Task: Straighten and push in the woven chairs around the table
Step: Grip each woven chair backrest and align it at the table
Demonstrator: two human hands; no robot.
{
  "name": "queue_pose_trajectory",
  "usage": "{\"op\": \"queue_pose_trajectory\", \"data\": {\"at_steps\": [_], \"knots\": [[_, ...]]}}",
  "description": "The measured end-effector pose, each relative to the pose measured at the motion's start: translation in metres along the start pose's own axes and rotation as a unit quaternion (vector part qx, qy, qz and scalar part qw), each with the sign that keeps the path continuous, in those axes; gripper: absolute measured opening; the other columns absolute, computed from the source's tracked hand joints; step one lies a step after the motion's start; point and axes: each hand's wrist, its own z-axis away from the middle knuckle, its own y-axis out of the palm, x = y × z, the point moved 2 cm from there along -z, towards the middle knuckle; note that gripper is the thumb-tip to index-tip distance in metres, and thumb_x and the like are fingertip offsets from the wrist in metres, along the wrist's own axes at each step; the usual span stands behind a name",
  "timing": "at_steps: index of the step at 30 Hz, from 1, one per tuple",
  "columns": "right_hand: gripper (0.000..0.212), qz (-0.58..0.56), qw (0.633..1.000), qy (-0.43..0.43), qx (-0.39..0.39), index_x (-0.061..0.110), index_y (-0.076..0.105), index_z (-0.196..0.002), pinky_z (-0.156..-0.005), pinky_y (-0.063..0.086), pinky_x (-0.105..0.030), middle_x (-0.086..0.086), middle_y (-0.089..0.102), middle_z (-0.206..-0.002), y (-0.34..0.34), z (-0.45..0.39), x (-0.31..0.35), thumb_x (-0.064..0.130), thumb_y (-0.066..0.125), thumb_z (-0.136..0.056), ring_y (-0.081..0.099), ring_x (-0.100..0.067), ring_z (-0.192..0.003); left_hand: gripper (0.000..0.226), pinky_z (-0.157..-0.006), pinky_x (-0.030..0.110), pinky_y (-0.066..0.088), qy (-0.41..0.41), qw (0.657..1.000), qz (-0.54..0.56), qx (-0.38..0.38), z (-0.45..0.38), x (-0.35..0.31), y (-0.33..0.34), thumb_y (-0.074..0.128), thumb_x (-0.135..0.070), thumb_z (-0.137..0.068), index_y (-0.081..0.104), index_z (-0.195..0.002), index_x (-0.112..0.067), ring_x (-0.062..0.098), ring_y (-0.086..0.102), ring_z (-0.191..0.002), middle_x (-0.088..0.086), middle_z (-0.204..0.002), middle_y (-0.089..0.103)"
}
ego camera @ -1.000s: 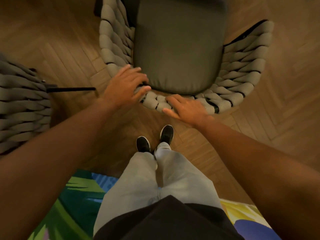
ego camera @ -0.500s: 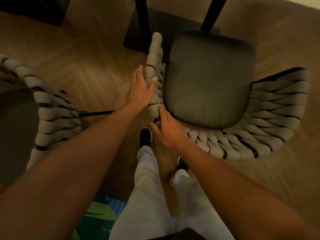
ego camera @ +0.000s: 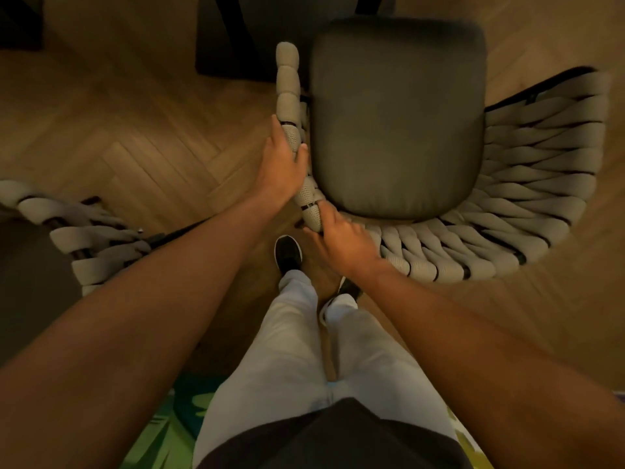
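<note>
A woven chair (ego camera: pixel 527 198) with a grey rope back and a dark seat cushion (ego camera: pixel 397 116) stands right in front of me, seen from above. My left hand (ego camera: pixel 282 164) wraps the chair's left woven arm, thumb on the inner side. Lower down, my right hand (ego camera: pixel 338 236) grips the curved back rim where the arm bends round. A second woven chair (ego camera: pixel 91 242) stands at the left edge, partly hidden behind my left forearm.
Dark table legs (ego camera: pixel 236 35) and their base plate stand on the herringbone wood floor just beyond the chair. My feet in black shoes (ego camera: pixel 287 253) are directly behind the chair. A green patterned rug (ego camera: pixel 162 431) lies under me.
The chair has turned and shifted toward the table legs. My left hand slid from the back rim up onto the left arm; my right hand moved left along the rim. I stepped forward.
</note>
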Motion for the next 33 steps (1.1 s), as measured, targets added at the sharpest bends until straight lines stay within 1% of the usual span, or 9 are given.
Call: {"op": "queue_pose_trajectory", "data": {"at_steps": [3,6,11,14,18,21,23,28,33], "knots": [[0.061,-0.006,1.0,-0.004,-0.007,0.008,0.036,-0.147,-0.072,0.056,-0.048,-0.02,0.063,-0.129,-0.006,0.004,-0.003,0.047,0.048,-0.103,0.068,-0.042,-0.097,0.072,-0.113,0.042,0.038,0.013,1.0,-0.007,0.004,0.0,-0.008,-0.002,0.048,-0.026,-0.105,0.007,-0.159,-0.001,0.03,0.043,-0.138,0.02,-0.153,0.037],[0.062,-0.017,1.0,-0.008,-0.024,0.006,0.037,-0.147,-0.071,0.058,-0.051,-0.022,0.064,-0.125,-0.017,0.003,-0.007,0.047,0.05,-0.102,0.068,-0.043,-0.093,0.07,-0.115,0.039,0.037,0.028,1.0,-0.011,-0.009,-0.003,-0.023,-0.002,0.05,-0.025,-0.105,0.01,-0.159,-0.003,0.027,0.04,-0.141,0.016,-0.156,0.035],[0.059,-0.033,0.998,-0.006,-0.052,0.011,0.035,-0.148,-0.071,0.059,-0.048,-0.018,0.065,-0.123,-0.038,-0.021,0.001,0.049,0.046,-0.104,0.069,-0.036,-0.09,0.07,-0.114,0.033,0.036,0.044,0.998,-0.036,-0.025,-0.031,-0.045,-0.014,0.05,-0.027,-0.105,0.012,-0.16,-0.007,0.025,0.038,-0.143,0.013,-0.159,0.034],[0.06,-0.038,0.997,-0.017,-0.057,0.008,0.035,-0.148,-0.07,0.058,-0.047,-0.017,0.066,-0.119,-0.043,-0.044,0.019,0.048,0.046,-0.104,0.069,-0.033,-0.088,0.07,-0.114,0.038,0.04,0.048,0.997,-0.05,-0.021,-0.054,-0.041,-0.031,0.05,-0.03,-0.105,0.013,-0.16,-0.008,0.026,0.042,-0.14,0.012,-0.156,0.037],[0.062,-0.036,0.998,-0.006,-0.06,0.006,0.037,-0.149,-0.075,0.058,-0.049,-0.018,0.066,-0.122,-0.039,-0.075,0.044,0.047,0.047,-0.104,0.069,-0.034,-0.095,0.072,-0.114,0.043,0.038,0.042,0.997,-0.067,-0.002,-0.083,-0.023,-0.052,0.05,-0.032,-0.104,0.011,-0.16,-0.007,0.03,0.04,-0.141,0.016,-0.156,0.036],[0.064,-0.005,0.998,0.0,-0.059,0.005,0.038,-0.149,-0.069,0.058,-0.044,-0.016,0.069,-0.113,-0.03,-0.091,0.058,0.05,0.046,-0.104,0.07,-0.032,-0.087,0.072,-0.115,0.045,0.038,0.036,0.997,-0.074,0.006,-0.095,-0.009,-0.064,0.049,-0.033,-0.104,0.011,-0.16,-0.007,0.031,0.039,-0.141,0.017,-0.157,0.035],[0.063,-0.012,0.998,0.002,-0.067,0.005,0.041,-0.148,-0.065,0.057,-0.043,-0.016,0.07,-0.108,-0.027,-0.095,0.06,0.05,0.047,-0.103,0.07,-0.032,-0.082,0.072,-0.115,0.045,0.038,0.042,0.997,-0.064,0.015,-0.1,-0.005,-0.067,0.049,-0.033,-0.104,0.011,-0.16,-0.008,0.029,0.039,-0.142,0.016,-0.157,0.035],[0.057,-0.062,0.995,0.008,-0.073,0.01,0.044,-0.143,-0.068,0.058,-0.047,-0.015,0.068,-0.117,-0.029,-0.096,0.056,0.048,0.051,-0.102,0.069,-0.033,-0.089,0.071,-0.115,0.044,0.038,0.05,0.998,-0.037,0.023,-0.102,-0.009,-0.069,0.05,-0.03,-0.104,0.013,-0.16,-0.007,0.027,0.04,-0.142,0.013,-0.157,0.037],[0.064,-0.059,0.998,-0.012,-0.032,0.014,0.033,-0.153,-0.078,0.057,-0.049,-0.015,0.06,-0.134,-0.03,-0.091,0.054,0.051,0.045,-0.103,0.066,-0.033,-0.103,0.068,-0.117,0.042,0.035,0.058,0.998,-0.037,0.016,-0.097,-0.002,-0.073,0.051,-0.029,-0.104,0.018,-0.159,-0.007,0.026,0.038,-0.143,0.012,-0.157,0.038]]}}
